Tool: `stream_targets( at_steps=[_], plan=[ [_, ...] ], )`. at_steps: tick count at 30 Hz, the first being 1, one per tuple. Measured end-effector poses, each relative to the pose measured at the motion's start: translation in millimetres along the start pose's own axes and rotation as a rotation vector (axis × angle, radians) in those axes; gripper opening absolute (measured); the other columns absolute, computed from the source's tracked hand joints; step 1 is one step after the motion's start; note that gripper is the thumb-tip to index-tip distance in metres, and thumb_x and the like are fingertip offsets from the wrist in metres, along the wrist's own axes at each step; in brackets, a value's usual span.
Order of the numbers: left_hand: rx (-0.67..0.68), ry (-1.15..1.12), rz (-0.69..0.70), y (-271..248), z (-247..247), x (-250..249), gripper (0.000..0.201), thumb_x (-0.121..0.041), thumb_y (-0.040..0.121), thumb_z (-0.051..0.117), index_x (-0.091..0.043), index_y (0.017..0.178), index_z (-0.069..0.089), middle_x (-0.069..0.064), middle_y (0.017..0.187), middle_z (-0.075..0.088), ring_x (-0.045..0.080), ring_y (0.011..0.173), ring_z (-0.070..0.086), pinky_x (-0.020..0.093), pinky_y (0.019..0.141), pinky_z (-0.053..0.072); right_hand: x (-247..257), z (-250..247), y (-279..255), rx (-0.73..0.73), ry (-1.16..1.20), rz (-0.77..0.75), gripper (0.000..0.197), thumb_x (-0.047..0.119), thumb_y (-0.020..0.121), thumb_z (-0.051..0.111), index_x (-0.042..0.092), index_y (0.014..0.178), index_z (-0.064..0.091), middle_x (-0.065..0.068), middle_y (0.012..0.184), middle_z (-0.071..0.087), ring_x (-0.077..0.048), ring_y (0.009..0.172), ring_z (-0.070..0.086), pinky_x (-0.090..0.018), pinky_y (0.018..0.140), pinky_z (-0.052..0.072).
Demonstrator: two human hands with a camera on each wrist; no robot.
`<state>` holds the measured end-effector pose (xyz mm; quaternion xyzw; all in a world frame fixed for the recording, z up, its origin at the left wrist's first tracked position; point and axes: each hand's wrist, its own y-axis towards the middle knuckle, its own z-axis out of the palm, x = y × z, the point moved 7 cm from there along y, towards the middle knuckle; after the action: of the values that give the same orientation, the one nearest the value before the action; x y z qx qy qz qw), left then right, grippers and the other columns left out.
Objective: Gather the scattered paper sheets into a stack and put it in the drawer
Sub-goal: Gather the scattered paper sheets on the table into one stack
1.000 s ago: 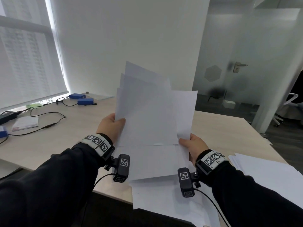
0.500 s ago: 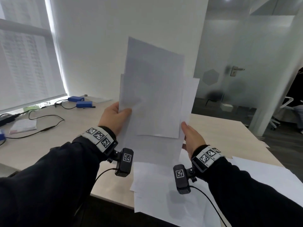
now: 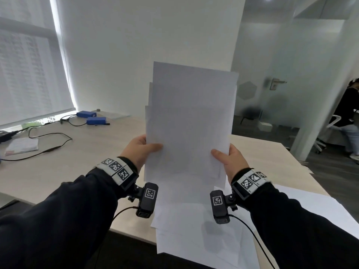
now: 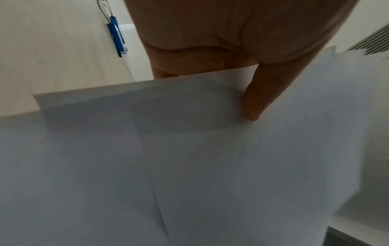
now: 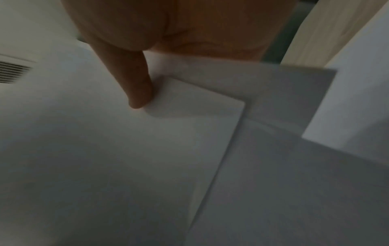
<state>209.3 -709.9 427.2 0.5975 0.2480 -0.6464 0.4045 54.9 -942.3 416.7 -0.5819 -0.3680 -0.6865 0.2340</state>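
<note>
Squared up since half a second ago: fanned white paper sheets (image 3: 189,129) now nearly aligned, top edges stepped only slightly, bundle held upright above the pale wood-grain desk (image 3: 81,152). Left hand (image 3: 138,150) gripping the bundle's left edge, thumb across the near face, fingers behind. Right hand (image 3: 228,159) gripping the right edge likewise, thumb in front. Left wrist view: thumb (image 4: 255,99) pressed on the sheets (image 4: 189,166), lower edges stepped. Right wrist view: thumb (image 5: 134,83) on the sheets (image 5: 147,166), one corner offset beside it. More loose white sheets (image 3: 196,233) lying flat on the desk beneath the hands, overhanging the near edge; further white sheets (image 3: 318,208) at right. Two blue rectangular devices (image 3: 91,117) with black cables (image 3: 48,135) at far left, white booklet (image 3: 22,145) near them. Drawer not visible. Person in dark clothing (image 3: 349,117) past the frosted glass partition.
</note>
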Motion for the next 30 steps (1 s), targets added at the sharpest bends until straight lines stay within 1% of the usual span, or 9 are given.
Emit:
stream_targets(
  at_steps=[2,4,8,12,15,18,23,27,30],
  plan=[
    [0.023,-0.037,-0.012,0.2,2.3,-3.0,0.046,-0.002,0.065,0.072,0.003,0.109,0.066,0.017,0.101,0.074,0.033,0.088,0.071,0.043,0.082,0.058,0.3,-2.8,0.3,0.012,0.035,-0.006,0.025,0.008,0.088,0.07,0.014,0.112,0.066,-0.009,0.108,0.075,-0.031,0.101,0.071,-0.048,0.094,0.054],
    [0.049,-0.039,0.0,-0.1,5.3,-8.3,0.048,-0.005,0.062,0.07,0.001,0.109,0.066,0.016,0.1,0.074,0.032,0.087,0.072,0.041,0.078,0.061,2.3,-3.4,0.6,0.036,0.073,-0.01,0.034,0.015,0.083,0.074,0.012,0.116,0.066,-0.01,0.112,0.074,-0.032,0.104,0.07,-0.05,0.095,0.052],
    [0.084,0.029,-0.007,-2.4,9.4,-1.9,0.042,-0.01,0.061,0.077,-0.006,0.103,0.072,0.016,0.105,0.075,0.037,0.099,0.071,0.048,0.092,0.055,4.0,1.5,-1.6,0.066,0.12,0.016,0.028,0.013,0.089,0.069,0.009,0.116,0.066,-0.011,0.111,0.074,-0.031,0.102,0.071,-0.045,0.089,0.054],
    [0.069,0.0,-0.005,-6.4,13.9,5.2,0.037,-0.01,0.065,0.08,-0.007,0.101,0.073,0.014,0.103,0.076,0.033,0.096,0.072,0.046,0.093,0.055,10.1,9.8,-5.3,0.057,0.13,-0.008,0.025,0.008,0.091,0.066,0.008,0.116,0.064,-0.011,0.108,0.075,-0.029,0.097,0.072,-0.04,0.082,0.057],
    [0.042,-0.094,0.025,-5.1,17.2,-3.7,0.023,0.0,0.076,0.077,-0.005,0.098,0.072,0.013,0.096,0.077,0.03,0.086,0.074,0.046,0.088,0.057,20.1,4.8,-0.2,-0.04,0.13,-0.057,0.042,0.007,0.084,0.073,0.011,0.121,0.052,-0.016,0.108,0.072,-0.031,0.092,0.071,-0.046,0.081,0.057],
    [0.022,-0.158,0.053,-2.1,17.7,-11.7,0.037,-0.006,0.065,0.08,-0.003,0.101,0.071,0.015,0.1,0.076,0.032,0.088,0.073,0.044,0.084,0.058,25.4,-0.3,5.2,-0.072,0.176,-0.069,0.063,0.009,0.077,0.079,0.02,0.129,0.044,-0.016,0.106,0.072,-0.03,0.09,0.072,-0.045,0.077,0.059],
    [0.005,-0.078,0.047,-5.7,11.1,6.0,0.065,-0.024,0.047,0.089,-0.007,0.107,0.072,0.014,0.103,0.076,0.034,0.094,0.073,0.044,0.085,0.057,11.6,2.7,-8.2,-0.001,0.112,-0.039,0.031,-0.005,0.084,0.068,0.01,0.111,0.064,-0.009,0.103,0.075,-0.025,0.092,0.072,-0.039,0.079,0.055],
    [0.001,-0.057,0.004,-13.5,7.7,26.7,0.066,-0.026,0.04,0.089,-0.007,0.101,0.073,0.012,0.098,0.077,0.031,0.088,0.074,0.037,0.075,0.059,-6.5,3.0,-18.1,0.041,0.099,0.017,0.023,-0.004,0.086,0.066,0.01,0.104,0.069,-0.009,0.098,0.076,-0.025,0.088,0.073,-0.038,0.075,0.057],
    [0.011,-0.066,0.001,-17.1,13.6,27.5,0.065,-0.027,0.041,0.089,-0.01,0.102,0.073,0.013,0.099,0.077,0.03,0.088,0.074,0.039,0.077,0.058,-8.4,9.2,-18.0,0.042,0.11,0.017,0.023,-0.003,0.085,0.069,0.01,0.103,0.069,-0.013,0.101,0.076,-0.029,0.089,0.072,-0.039,0.078,0.057]
  ],
)
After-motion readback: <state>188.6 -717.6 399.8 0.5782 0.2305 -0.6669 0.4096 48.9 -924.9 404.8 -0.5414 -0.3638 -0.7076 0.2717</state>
